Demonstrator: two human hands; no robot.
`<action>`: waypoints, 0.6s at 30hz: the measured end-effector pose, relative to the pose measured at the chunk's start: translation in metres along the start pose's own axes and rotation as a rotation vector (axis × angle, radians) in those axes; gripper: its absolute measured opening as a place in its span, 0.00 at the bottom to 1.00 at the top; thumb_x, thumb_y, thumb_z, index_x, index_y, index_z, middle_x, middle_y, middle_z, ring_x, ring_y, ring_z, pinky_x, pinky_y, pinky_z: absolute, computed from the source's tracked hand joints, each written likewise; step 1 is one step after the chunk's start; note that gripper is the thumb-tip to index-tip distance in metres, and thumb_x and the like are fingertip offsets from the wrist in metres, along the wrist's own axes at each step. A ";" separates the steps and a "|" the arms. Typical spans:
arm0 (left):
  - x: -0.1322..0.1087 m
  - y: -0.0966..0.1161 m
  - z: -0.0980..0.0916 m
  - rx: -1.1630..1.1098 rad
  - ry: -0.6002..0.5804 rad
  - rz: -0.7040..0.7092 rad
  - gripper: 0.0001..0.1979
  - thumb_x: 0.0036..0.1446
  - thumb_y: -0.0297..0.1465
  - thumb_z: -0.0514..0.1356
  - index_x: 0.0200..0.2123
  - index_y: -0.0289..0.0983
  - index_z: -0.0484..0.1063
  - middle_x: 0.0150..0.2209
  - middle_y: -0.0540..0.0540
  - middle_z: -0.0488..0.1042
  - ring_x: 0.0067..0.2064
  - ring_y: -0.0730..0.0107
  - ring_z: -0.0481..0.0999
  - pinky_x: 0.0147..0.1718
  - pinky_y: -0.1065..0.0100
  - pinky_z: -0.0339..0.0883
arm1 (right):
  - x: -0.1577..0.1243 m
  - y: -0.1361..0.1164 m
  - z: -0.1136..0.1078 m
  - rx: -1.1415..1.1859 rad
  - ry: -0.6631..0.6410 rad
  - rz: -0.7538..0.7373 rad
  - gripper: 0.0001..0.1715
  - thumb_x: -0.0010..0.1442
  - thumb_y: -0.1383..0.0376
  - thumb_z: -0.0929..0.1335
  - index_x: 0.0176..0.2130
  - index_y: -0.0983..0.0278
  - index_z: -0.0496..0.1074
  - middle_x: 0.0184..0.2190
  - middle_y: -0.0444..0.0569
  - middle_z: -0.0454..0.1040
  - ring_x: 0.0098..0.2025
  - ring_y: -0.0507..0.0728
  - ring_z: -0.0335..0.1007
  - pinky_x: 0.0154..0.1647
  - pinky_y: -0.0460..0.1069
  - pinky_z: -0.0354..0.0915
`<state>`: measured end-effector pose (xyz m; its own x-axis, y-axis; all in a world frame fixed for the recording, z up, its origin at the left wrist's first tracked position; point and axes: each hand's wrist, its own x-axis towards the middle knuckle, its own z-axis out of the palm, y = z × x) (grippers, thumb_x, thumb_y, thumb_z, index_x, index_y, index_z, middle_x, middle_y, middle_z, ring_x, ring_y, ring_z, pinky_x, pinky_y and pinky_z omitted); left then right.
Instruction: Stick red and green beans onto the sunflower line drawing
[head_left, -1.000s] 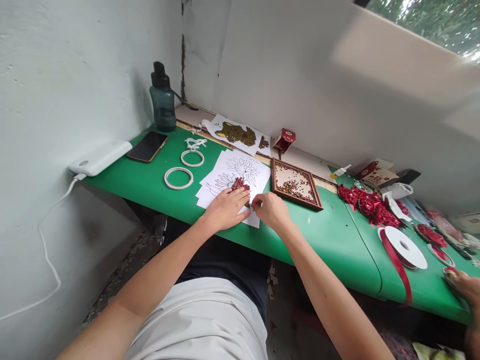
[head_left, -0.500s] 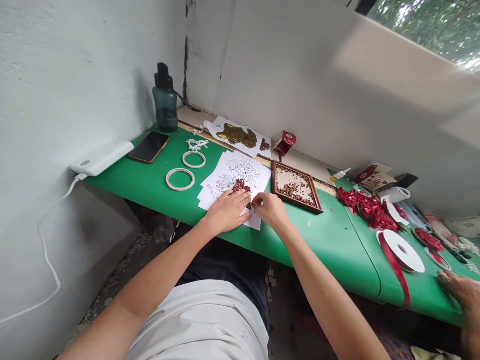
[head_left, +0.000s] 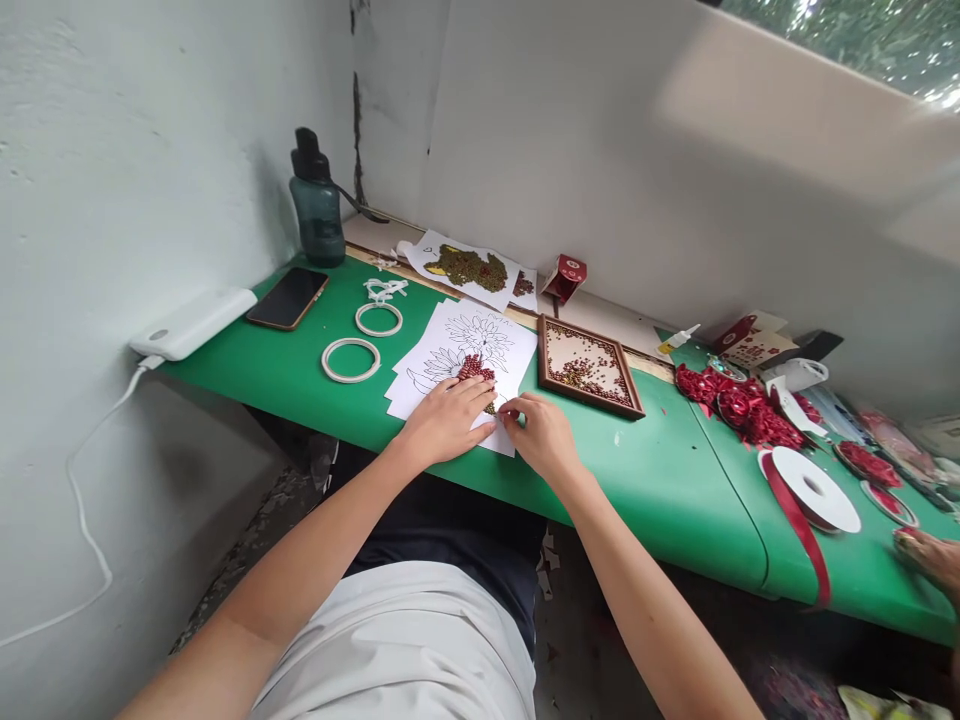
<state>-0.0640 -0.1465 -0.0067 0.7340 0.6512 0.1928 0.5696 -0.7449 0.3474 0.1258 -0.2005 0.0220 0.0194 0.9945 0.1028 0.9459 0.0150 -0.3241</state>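
Note:
A white sheet with a line drawing of flowers (head_left: 480,335) lies on top of other sheets on the green table. Red beans (head_left: 474,368) cover part of one flower, with a small patch of green beans below them. My left hand (head_left: 448,420) rests flat on the lower part of the sheet, fingers stretched over the edge of the red beans. Beside it, my right hand (head_left: 541,430) is at the sheet's right edge, thumb and forefinger pinched together. Whatever is between those fingertips is too small to make out. A wooden tray (head_left: 636,408) of loose red and green beans stands just beyond my right hand.
Left are two white rings (head_left: 351,360), a phone (head_left: 288,298), a white power bank (head_left: 193,322) and a dark bottle (head_left: 318,215). A bean picture (head_left: 469,275) and red box (head_left: 566,278) lie behind. Rightward are a ribbon spool (head_left: 816,488), red flowers (head_left: 742,405) and another person's hand (head_left: 930,555).
The view has shifted slightly. My right hand stays pinched by the sheet's edge, and my left hand still lies flat. The other person's hand has drawn a little further right.

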 end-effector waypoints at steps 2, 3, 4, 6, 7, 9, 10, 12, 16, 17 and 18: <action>0.001 -0.001 0.002 -0.008 0.008 -0.010 0.29 0.73 0.44 0.49 0.73 0.42 0.56 0.73 0.47 0.60 0.74 0.61 0.57 0.72 0.53 0.51 | 0.000 0.001 -0.001 0.013 0.016 -0.003 0.14 0.63 0.70 0.67 0.41 0.60 0.82 0.37 0.48 0.80 0.39 0.57 0.74 0.36 0.49 0.60; 0.001 -0.002 0.003 -0.011 0.011 -0.015 0.31 0.73 0.44 0.50 0.74 0.42 0.53 0.73 0.46 0.60 0.74 0.60 0.57 0.72 0.54 0.52 | 0.000 0.002 -0.001 0.016 0.027 -0.002 0.14 0.64 0.70 0.66 0.42 0.60 0.82 0.38 0.48 0.80 0.39 0.57 0.74 0.36 0.49 0.60; 0.001 -0.002 0.003 -0.012 0.012 -0.020 0.32 0.72 0.45 0.50 0.75 0.41 0.51 0.74 0.46 0.59 0.74 0.59 0.58 0.72 0.54 0.52 | 0.001 0.003 -0.001 0.013 0.042 0.000 0.15 0.64 0.70 0.66 0.44 0.60 0.82 0.38 0.49 0.80 0.39 0.57 0.75 0.36 0.49 0.61; 0.002 -0.003 0.004 -0.009 0.011 -0.022 0.33 0.72 0.45 0.51 0.75 0.42 0.50 0.75 0.46 0.55 0.74 0.58 0.57 0.72 0.53 0.52 | 0.002 0.006 0.000 0.000 0.074 0.000 0.16 0.66 0.69 0.65 0.46 0.61 0.82 0.39 0.49 0.80 0.41 0.58 0.75 0.37 0.49 0.61; 0.002 -0.003 0.004 -0.004 0.010 -0.019 0.32 0.72 0.45 0.51 0.75 0.42 0.52 0.76 0.47 0.53 0.74 0.58 0.57 0.72 0.53 0.52 | 0.002 0.007 0.001 -0.008 0.089 -0.004 0.17 0.66 0.69 0.65 0.47 0.61 0.82 0.39 0.50 0.80 0.41 0.58 0.75 0.37 0.49 0.61; 0.001 -0.003 0.004 0.011 0.012 -0.016 0.30 0.72 0.45 0.51 0.73 0.43 0.56 0.76 0.48 0.51 0.75 0.59 0.56 0.72 0.53 0.52 | 0.001 0.009 0.003 -0.021 0.116 -0.018 0.18 0.66 0.69 0.64 0.48 0.60 0.81 0.39 0.50 0.80 0.41 0.58 0.75 0.37 0.49 0.61; 0.001 -0.002 0.004 0.018 0.012 -0.017 0.29 0.73 0.45 0.50 0.72 0.43 0.58 0.76 0.48 0.51 0.75 0.59 0.56 0.72 0.52 0.52 | 0.000 0.009 0.005 -0.024 0.126 -0.026 0.18 0.66 0.69 0.64 0.49 0.60 0.81 0.39 0.50 0.80 0.40 0.58 0.75 0.36 0.49 0.61; 0.001 -0.002 0.004 0.023 0.009 -0.019 0.28 0.73 0.45 0.50 0.70 0.43 0.61 0.76 0.47 0.53 0.74 0.58 0.57 0.72 0.52 0.52 | -0.002 0.010 0.008 -0.019 0.143 -0.038 0.19 0.67 0.69 0.64 0.51 0.60 0.80 0.38 0.50 0.79 0.39 0.57 0.74 0.35 0.49 0.60; 0.000 -0.002 0.003 -0.009 0.009 -0.026 0.32 0.72 0.45 0.51 0.74 0.43 0.53 0.76 0.47 0.51 0.75 0.57 0.55 0.73 0.52 0.52 | -0.004 0.014 0.015 0.000 0.202 -0.057 0.21 0.67 0.69 0.62 0.51 0.61 0.80 0.37 0.50 0.77 0.36 0.57 0.72 0.34 0.49 0.59; 0.000 -0.002 0.003 -0.016 0.014 -0.033 0.33 0.72 0.45 0.51 0.75 0.42 0.51 0.77 0.46 0.50 0.75 0.57 0.54 0.73 0.52 0.52 | -0.003 0.016 0.017 0.005 0.220 -0.066 0.21 0.67 0.69 0.62 0.51 0.61 0.80 0.37 0.50 0.77 0.36 0.57 0.72 0.35 0.49 0.60; 0.000 -0.002 0.003 -0.020 0.019 -0.042 0.35 0.72 0.46 0.52 0.75 0.41 0.50 0.77 0.46 0.49 0.76 0.57 0.53 0.72 0.52 0.52 | -0.003 0.017 0.019 0.009 0.239 -0.074 0.21 0.68 0.69 0.61 0.51 0.61 0.79 0.37 0.51 0.77 0.36 0.57 0.71 0.35 0.50 0.60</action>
<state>-0.0637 -0.1453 -0.0096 0.7023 0.6848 0.1946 0.5922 -0.7137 0.3740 0.1358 -0.2015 -0.0021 0.0273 0.9379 0.3457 0.9446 0.0889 -0.3158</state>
